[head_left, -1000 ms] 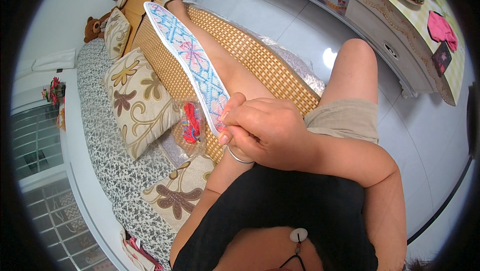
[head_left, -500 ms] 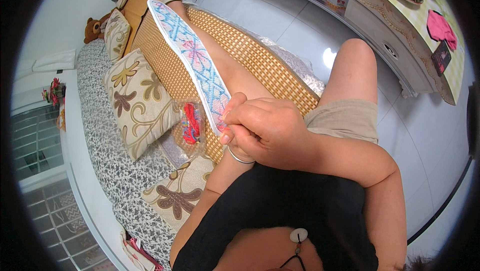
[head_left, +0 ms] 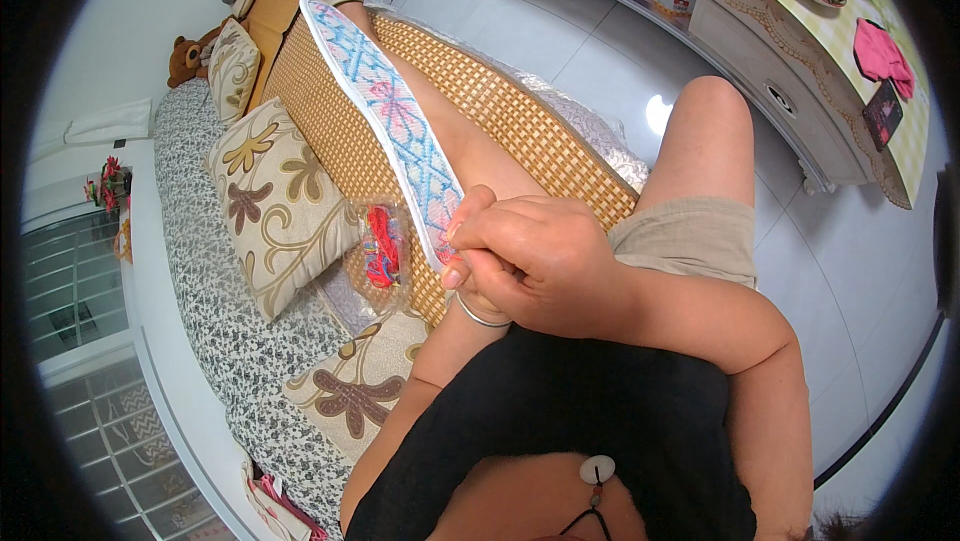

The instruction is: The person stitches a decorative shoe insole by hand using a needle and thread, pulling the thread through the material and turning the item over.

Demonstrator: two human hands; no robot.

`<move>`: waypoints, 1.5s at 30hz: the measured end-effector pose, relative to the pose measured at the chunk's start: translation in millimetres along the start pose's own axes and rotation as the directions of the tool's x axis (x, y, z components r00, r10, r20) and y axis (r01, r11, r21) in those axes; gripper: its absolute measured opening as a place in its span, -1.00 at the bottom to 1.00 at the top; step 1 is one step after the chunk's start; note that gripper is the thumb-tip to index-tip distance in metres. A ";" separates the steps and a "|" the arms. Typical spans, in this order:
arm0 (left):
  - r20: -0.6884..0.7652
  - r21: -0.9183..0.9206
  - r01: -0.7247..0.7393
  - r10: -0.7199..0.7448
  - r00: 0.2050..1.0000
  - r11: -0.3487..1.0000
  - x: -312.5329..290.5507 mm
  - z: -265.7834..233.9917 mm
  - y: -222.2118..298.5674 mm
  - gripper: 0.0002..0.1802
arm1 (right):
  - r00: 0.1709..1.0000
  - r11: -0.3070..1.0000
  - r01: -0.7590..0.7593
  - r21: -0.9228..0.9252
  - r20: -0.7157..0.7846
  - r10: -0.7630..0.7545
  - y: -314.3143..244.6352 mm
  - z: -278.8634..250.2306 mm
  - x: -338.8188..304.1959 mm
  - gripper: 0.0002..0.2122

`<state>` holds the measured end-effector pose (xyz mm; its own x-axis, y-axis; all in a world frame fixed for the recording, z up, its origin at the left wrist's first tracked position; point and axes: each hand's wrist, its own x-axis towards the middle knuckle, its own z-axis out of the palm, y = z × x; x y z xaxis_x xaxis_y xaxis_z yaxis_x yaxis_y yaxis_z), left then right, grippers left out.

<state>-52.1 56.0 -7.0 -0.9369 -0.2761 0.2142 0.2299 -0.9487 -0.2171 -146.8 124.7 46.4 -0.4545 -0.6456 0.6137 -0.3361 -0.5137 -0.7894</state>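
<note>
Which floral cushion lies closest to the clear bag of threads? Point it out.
The big cream cushion with brown leaf patterns, directly left of the clear bag of threads and touching it. The smaller cushion sits farther up near the teddy bear.

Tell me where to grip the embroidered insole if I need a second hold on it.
Probably mid-length on the embroidered insole, pinching its long edges from above. It is long, flat and thin, lying along the leg; the right hand, over the left hand, already covers the near end, so the middle and far tip are free.
</note>
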 end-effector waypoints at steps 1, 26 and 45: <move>-0.009 0.010 -0.008 0.008 1.000 1.000 0.4 -0.5 0.1 -0.88 | 1.000 1.000 0.003 -0.009 -0.004 -0.003 0.8 0.0 -0.7 -0.92; -0.338 0.939 0.235 0.568 0.750 0.249 -4.9 52.4 -17.2 -0.73 | 0.596 0.296 -0.742 0.602 0.390 0.701 44.4 -40.6 -41.7 -0.91; -0.405 0.898 0.228 0.507 0.761 0.376 -5.7 57.7 -18.1 -0.71 | 0.693 0.540 -0.710 0.452 0.314 0.648 34.4 -48.8 -44.4 -0.87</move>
<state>-35.8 65.8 50.7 -0.7029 -0.6287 -0.3327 0.1094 -0.5577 0.8228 -178.5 163.2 -8.8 -0.2739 -0.9583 -0.0811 0.5137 -0.0745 -0.8547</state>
